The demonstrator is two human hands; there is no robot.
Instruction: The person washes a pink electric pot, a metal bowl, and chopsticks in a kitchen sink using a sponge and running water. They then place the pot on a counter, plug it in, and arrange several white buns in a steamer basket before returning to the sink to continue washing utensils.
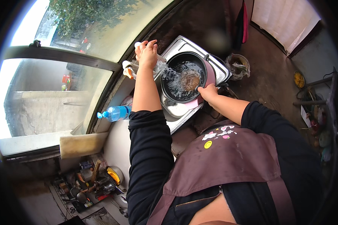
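My left hand point(147, 54) is at a white tap point(138, 44) by the window, its fingers around the tap's handle. Water pours from the spout into a pot point(211, 74), pink outside with a black inner coating. My right hand point(209, 94) grips the pot's near right rim, thumb on top. A round brownish patch shows through the stirred water; whether it is an object or the pot's bottom I cannot tell. The pot rests over a stainless steel sink point(176, 109), tilted slightly. A second white tap with an orange handle point(128, 73) sits beside my left wrist.
A blue plastic bottle point(117, 113) lies or leans left of the sink. A bin with a plastic liner point(238, 67) stands beyond its right end. Utensils and a pan crowd a rack point(81, 194) at lower left. A dark shelf point(331, 95) with bags is at right.
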